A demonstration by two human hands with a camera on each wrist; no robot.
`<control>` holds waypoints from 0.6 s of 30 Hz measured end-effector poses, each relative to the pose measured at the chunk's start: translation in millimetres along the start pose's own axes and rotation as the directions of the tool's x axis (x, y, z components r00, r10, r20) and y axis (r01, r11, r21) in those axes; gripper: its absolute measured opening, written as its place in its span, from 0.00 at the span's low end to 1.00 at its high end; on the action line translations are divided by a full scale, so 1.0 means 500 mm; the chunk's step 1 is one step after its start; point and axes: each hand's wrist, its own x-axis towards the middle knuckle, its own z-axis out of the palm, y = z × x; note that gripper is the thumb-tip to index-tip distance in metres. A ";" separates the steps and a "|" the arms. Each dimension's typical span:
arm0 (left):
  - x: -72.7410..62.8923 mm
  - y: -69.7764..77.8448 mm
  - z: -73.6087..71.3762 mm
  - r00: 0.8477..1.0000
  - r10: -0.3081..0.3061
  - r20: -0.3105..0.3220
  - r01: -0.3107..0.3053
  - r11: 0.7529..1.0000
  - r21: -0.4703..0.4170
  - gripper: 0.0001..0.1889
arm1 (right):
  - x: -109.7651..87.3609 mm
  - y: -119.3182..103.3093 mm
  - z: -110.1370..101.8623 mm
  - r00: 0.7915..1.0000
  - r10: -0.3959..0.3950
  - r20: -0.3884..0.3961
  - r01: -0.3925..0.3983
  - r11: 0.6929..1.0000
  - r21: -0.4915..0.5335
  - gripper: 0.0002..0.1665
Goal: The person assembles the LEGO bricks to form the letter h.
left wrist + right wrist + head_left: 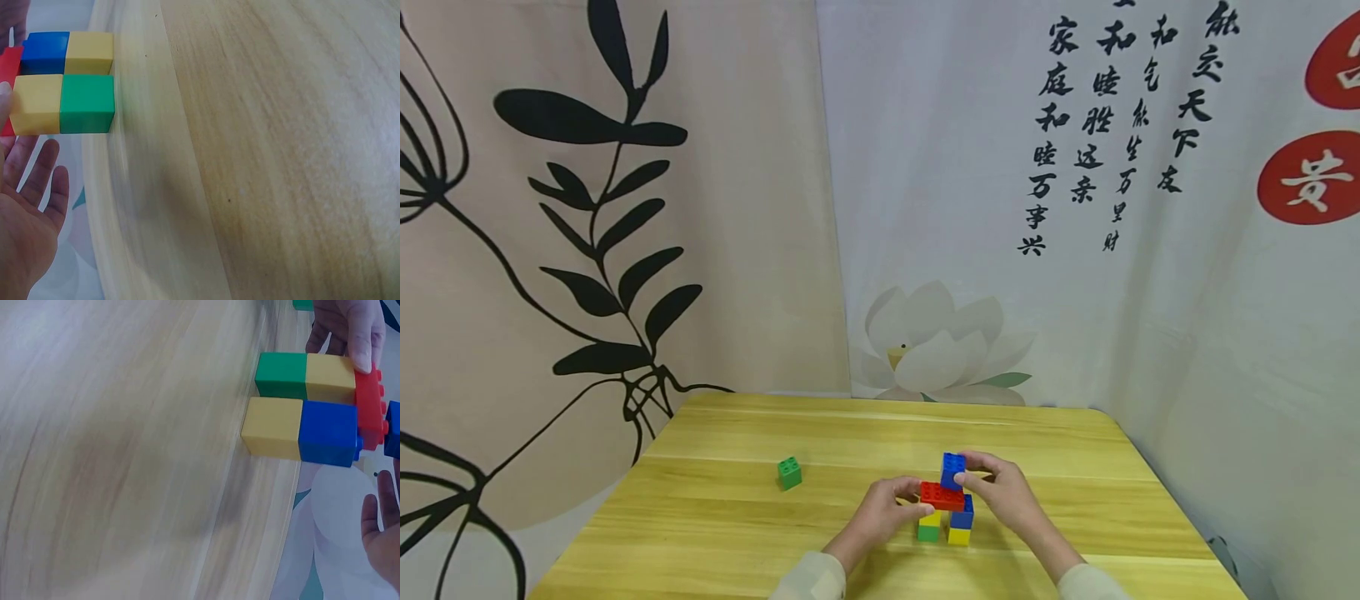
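Two short columns of toy building blocks stand side by side on the table. The left one has a yellow block [37, 104] over a green block [87, 104]; the right one has a blue block [328, 433] over a yellow block [272, 427]. Across their tops lies a long red block [942, 497], which my left hand [883, 512] pinches at its left end. My right hand [1006, 496] grips another blue block [952, 471] by its sides, just above the red one. In the right wrist view that block is close to the red studs, partly cut off by the frame edge.
A separate green block [789, 472] sits farther back on the left of the wooden table [715, 533]. Behind the table's far edge hangs a printed curtain [760, 250] with plant drawings and writing.
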 end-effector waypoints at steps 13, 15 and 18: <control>0.002 0.001 0.001 1.000 -0.023 0.010 0.023 1.000 0.003 0.14 | -0.003 -0.010 0.015 0.990 -0.031 0.140 0.024 0.998 0.051 0.29; 0.002 0.002 0.001 1.000 -0.028 0.009 0.028 1.000 0.006 0.14 | -0.002 -0.010 0.016 0.987 -0.041 0.155 0.032 0.998 0.058 0.29; 0.002 0.002 0.001 1.000 -0.025 0.008 0.024 1.000 0.007 0.14 | 0.000 -0.009 0.019 0.984 -0.051 0.171 0.040 0.997 0.064 0.29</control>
